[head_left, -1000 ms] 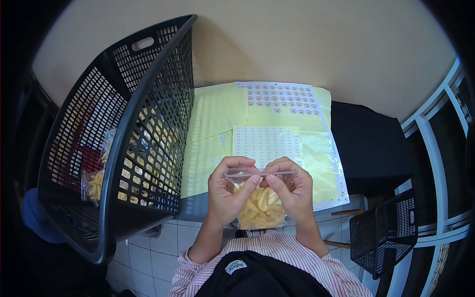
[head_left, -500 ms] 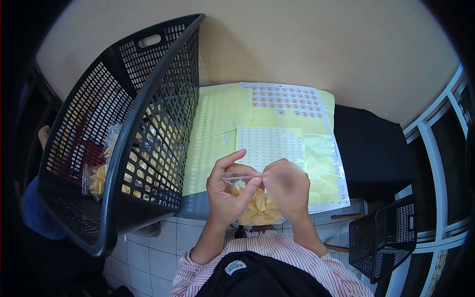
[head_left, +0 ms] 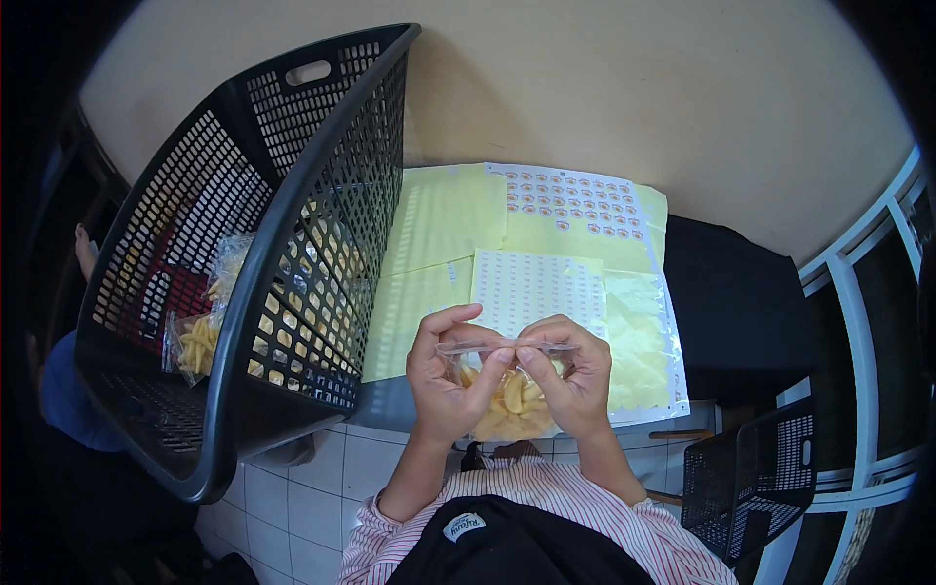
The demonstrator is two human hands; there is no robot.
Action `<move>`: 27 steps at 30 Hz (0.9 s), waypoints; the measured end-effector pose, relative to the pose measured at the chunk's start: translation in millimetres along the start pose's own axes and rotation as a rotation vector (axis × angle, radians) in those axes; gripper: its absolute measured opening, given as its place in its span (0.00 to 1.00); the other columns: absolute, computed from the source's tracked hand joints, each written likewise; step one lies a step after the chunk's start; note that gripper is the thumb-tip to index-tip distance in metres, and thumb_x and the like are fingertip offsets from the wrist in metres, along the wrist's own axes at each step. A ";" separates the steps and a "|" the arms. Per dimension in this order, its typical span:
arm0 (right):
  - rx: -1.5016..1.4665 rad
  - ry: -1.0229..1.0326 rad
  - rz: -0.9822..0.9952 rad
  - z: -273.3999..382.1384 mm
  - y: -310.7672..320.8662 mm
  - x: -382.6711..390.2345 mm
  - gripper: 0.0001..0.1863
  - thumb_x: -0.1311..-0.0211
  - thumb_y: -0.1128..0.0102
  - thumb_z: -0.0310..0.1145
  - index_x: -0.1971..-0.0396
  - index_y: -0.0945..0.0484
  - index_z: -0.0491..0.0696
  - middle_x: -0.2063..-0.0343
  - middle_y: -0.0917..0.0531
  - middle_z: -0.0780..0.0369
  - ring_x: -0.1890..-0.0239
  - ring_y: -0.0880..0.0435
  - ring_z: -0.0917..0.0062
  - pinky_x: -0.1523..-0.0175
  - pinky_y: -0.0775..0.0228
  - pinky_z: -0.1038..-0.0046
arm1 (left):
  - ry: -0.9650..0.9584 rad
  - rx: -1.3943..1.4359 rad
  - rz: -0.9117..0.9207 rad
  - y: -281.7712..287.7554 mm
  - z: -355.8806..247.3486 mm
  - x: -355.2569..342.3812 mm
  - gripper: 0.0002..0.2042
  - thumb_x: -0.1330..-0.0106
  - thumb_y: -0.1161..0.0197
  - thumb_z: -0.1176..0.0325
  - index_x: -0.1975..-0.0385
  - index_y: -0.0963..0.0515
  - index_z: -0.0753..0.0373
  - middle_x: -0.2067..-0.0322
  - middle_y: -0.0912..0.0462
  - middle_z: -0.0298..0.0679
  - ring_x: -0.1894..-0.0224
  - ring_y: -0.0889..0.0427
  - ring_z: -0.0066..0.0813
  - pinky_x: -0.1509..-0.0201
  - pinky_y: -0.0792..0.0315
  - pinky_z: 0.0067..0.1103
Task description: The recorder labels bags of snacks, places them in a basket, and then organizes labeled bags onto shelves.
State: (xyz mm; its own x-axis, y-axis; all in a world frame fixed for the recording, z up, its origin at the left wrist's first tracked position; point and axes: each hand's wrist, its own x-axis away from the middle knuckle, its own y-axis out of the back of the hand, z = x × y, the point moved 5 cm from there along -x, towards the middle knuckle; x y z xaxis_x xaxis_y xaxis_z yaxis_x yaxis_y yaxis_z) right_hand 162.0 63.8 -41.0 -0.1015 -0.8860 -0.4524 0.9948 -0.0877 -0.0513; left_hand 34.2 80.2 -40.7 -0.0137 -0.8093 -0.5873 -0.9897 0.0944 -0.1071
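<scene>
A clear plastic bag of pale-yellow, stick-shaped pieces (head_left: 512, 417) is held before the torso, at the near edge of a grey table (head_left: 385, 405). Its mouth strip is pinched narrowly between the thumb and fingers of the left hand (head_left: 448, 380), with the forefinger raised clear of it. Close beside, the same strip is pinched by the right hand (head_left: 575, 380), the two thumbs nearly meeting. Beyond the hands, the table is covered by yellow backing paper (head_left: 444, 219), a sheet with rows of orange-red stickers (head_left: 570, 190) and a sheet with rows of tiny pale marks (head_left: 497, 283). At left, similar filled bags (head_left: 198, 343) are contained in a large black perforated plastic basket (head_left: 268, 249).
</scene>
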 end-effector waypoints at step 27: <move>0.081 0.012 -0.021 -7.5 11.9 -8.9 0.03 0.55 0.43 0.21 0.76 0.24 0.40 0.78 0.22 0.61 0.75 0.23 0.82 0.73 0.28 0.84 | 0.165 -0.019 -0.086 15.1 4.4 0.3 0.23 0.52 0.41 0.81 0.58 0.45 0.69 0.80 0.23 0.42 0.73 0.24 0.23 0.64 0.32 0.13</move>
State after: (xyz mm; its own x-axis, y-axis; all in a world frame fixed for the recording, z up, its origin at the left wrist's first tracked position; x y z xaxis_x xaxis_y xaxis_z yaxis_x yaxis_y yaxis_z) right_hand 174.7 74.1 -44.3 -0.1221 -0.8780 -0.4628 0.9896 -0.1436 0.0114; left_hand 19.9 83.9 -46.0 0.0494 -0.8984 -0.4365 -0.9908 0.0111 -0.1350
